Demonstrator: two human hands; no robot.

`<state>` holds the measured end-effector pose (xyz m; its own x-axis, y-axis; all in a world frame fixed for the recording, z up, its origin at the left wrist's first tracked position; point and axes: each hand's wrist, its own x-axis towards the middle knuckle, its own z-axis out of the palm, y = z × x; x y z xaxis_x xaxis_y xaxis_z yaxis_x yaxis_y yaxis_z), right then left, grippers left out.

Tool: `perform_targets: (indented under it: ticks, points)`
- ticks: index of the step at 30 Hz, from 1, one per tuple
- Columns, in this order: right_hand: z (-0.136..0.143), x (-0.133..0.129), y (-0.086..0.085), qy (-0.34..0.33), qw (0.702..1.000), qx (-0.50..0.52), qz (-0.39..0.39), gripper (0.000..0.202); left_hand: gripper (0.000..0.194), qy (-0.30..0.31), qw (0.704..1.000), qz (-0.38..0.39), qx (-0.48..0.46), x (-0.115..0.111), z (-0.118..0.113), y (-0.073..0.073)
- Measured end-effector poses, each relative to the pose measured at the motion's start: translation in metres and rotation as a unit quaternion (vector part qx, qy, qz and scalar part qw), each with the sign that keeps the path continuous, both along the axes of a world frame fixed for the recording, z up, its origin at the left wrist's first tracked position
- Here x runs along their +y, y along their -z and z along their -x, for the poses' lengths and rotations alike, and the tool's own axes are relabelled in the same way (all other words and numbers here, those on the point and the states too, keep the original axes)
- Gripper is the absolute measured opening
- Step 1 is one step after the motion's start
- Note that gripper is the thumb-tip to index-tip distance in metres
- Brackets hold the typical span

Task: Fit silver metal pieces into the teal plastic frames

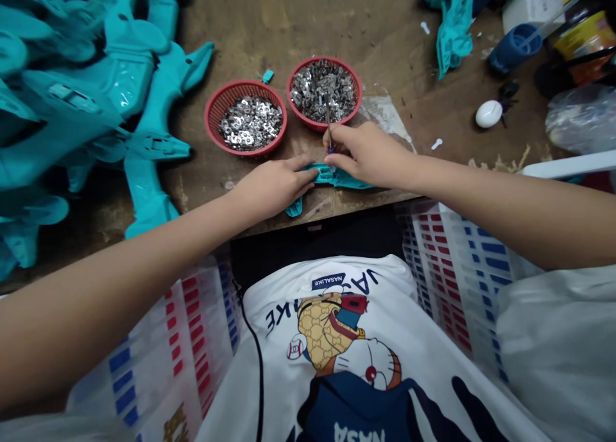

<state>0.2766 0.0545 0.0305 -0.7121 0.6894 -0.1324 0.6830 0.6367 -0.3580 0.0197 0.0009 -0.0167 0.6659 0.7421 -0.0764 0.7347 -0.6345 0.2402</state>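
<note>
While L hand [275,184] lies on turq part [324,175] w/ fingers outstretched, R hand [366,152] pinches thin tool [328,118].

Plastic part [353,181] at near edge of table [231,18], left basket [250,151] and right basket [359,89] behind it, metal pieces [253,122] in both, heap of parts [101,102] at left, cup [510,52] in front of box [529,9] at right.

At the near edge of the table [240,18], the left hand [274,185] lies with its fingers on a teal part [350,180], while the right hand [357,150] pinches a thin tool [328,113] over it. Beyond them, the left basket [220,103] and right basket [299,116] hold metal pieces [253,122]. Teal mouldings [110,99] heap at left; a blue cup [511,52] stands far right.
</note>
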Motion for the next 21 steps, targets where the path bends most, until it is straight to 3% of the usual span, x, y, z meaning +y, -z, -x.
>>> perform_targets:
  ticks: [8, 12, 18, 21]
  points:
    - [0.000, -0.008, -0.002, -0.029, 0.999, -0.036, -0.010, 0.025, 0.050, 0.012, 1.000, 0.008, -0.005, 0.001, 0.001, 0.000]
    - [-0.009, 0.005, -0.005, -0.010, 0.998, -0.037, -0.040, 0.031, 0.048, 0.005, 1.000, 0.007, 0.014, 0.000, 0.000, -0.001]
    - [-0.022, 0.026, -0.001, 0.018, 0.982, -0.175, -0.072, 0.031, 0.045, -0.002, 1.000, -0.004, 0.018, 0.000, 0.000, 0.000]
    - [-0.019, 0.023, 0.002, -0.019, 0.986, -0.148, -0.077, 0.035, 0.045, 0.001, 1.000, -0.009, 0.003, 0.001, 0.001, 0.002]
